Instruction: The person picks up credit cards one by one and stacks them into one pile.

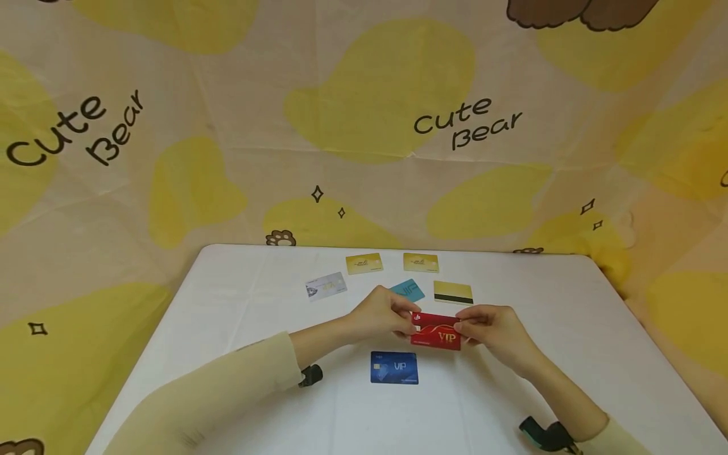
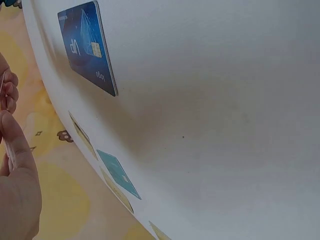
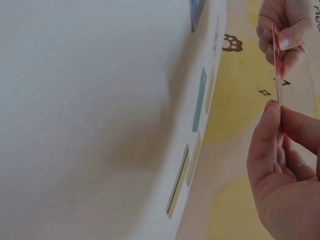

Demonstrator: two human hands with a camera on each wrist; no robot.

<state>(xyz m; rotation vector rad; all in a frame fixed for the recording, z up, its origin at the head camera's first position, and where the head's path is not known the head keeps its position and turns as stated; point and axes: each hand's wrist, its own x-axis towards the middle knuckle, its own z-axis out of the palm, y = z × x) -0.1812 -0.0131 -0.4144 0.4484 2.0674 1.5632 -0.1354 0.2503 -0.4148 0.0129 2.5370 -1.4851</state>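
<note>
Both hands hold one red VIP card (image 1: pixel 435 331) above the white table, its printed face toward the head camera. My left hand (image 1: pixel 382 313) pinches the card's left edge between thumb and fingers. At the opposite edge my right hand (image 1: pixel 499 333) pinches it the same way. In the right wrist view the red card (image 3: pixel 277 65) appears edge-on between the two hands. A blue VIP card (image 1: pixel 394 368) lies flat on the table, nearer than the red one. Just behind the left hand lies a teal card (image 1: pixel 411 290), partly hidden by that hand.
On the white table (image 1: pixel 244 392) lie more cards: a silver card (image 1: pixel 326 287), a gold card (image 1: pixel 364 263), another gold card (image 1: pixel 421 262) and a gold card with a black stripe (image 1: pixel 453 292). A patterned yellow cloth (image 1: pixel 364 114) hangs behind the table's far edge.
</note>
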